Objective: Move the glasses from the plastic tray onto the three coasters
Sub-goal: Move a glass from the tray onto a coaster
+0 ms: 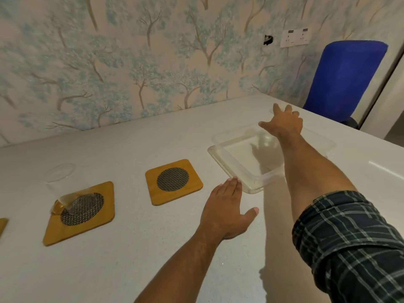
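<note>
A clear plastic tray (247, 184) lies on the white table at the right. My right hand (282, 123) reaches over its far side with fingers spread and holds nothing. A faint clear rim (271, 110) shows at its fingertips; I cannot tell what it is. My left hand (225, 208) lies flat on the table, fingertips touching the tray's near corner. One clear glass (65, 191) stands on the middle wooden coaster (80, 224). The right coaster (192, 184), with a dark mesh centre, is bare. Only a corner of the third coaster (2, 224) shows at the left edge.
A wall with tree-patterned wallpaper (131, 73) runs along the table's far edge. A blue chair (345, 77) stands beyond the table's far right corner. A double wall socket (295, 38) sits above the table.
</note>
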`<act>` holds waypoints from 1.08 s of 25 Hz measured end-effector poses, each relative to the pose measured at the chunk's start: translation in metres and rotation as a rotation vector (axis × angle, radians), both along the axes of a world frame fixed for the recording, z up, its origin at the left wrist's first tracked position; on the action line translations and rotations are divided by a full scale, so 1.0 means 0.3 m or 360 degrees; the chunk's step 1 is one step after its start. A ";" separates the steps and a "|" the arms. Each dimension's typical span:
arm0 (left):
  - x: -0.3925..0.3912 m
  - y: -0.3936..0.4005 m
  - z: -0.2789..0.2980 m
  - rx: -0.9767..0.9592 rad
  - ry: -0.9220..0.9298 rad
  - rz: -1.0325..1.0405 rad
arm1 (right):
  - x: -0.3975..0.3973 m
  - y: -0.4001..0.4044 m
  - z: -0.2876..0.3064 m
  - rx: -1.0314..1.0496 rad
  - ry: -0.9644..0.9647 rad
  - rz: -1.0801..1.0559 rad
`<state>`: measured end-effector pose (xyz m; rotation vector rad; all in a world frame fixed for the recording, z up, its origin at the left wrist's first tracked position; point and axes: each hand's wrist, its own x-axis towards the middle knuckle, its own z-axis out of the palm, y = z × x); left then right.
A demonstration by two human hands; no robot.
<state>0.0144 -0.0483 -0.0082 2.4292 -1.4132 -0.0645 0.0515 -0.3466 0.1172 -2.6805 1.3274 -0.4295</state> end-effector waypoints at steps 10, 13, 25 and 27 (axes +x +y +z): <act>-0.018 0.007 0.023 0.0000 0.0060 0.0034 | 0.048 -0.113 -0.084 0.0204 -0.0348 0.0039; -0.016 0.006 0.028 -0.0057 0.0089 0.0034 | 0.068 -0.125 -0.099 0.0224 -0.0468 0.0053; -0.024 0.008 0.020 -0.0102 0.0085 0.0044 | -0.036 0.140 -0.006 -0.0261 -0.0841 0.0087; -0.041 0.029 0.017 -0.0034 0.0009 0.0040 | -0.053 0.233 0.026 -0.0287 -0.0900 0.0177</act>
